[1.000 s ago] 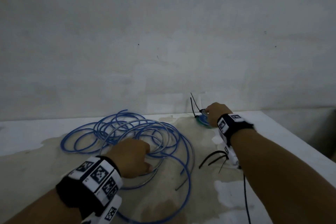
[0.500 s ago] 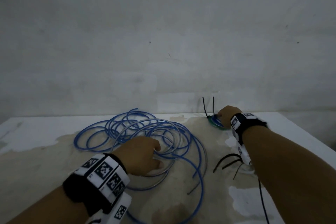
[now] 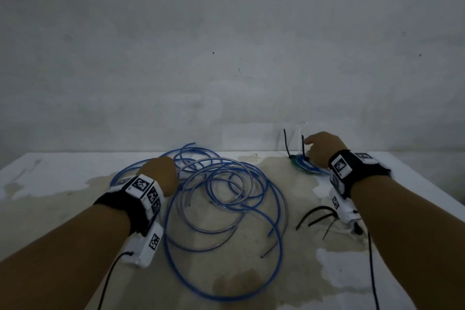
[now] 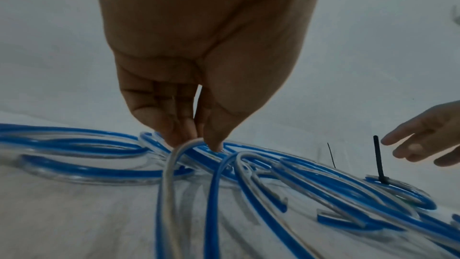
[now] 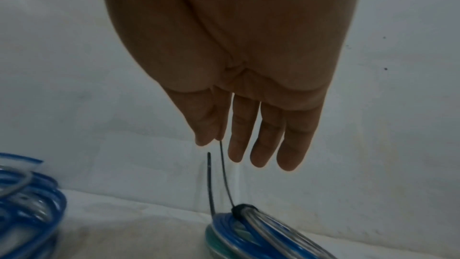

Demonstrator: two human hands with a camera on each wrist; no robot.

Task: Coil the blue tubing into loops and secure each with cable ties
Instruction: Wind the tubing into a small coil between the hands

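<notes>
A white, stained table is carrying a loose sprawl of blue tubing, a small tied coil lying near its far edge with black ties standing up, and loose black cable ties lying just right of the sprawl.

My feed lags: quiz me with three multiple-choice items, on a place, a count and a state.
1. Where does the tied coil lie?
A. near the wall, below the right hand
B. on the floor
C. at the near edge
2. How many cable-tie tails stand up from it?
A. one
B. two
C. four
3. What does the left hand do?
A. lies flat
B. pinches a tubing strand
C. holds a cable tie
Key: A, head view shows it far right; B, two black tails rise; B, thumb and fingertips meet on it.
</notes>
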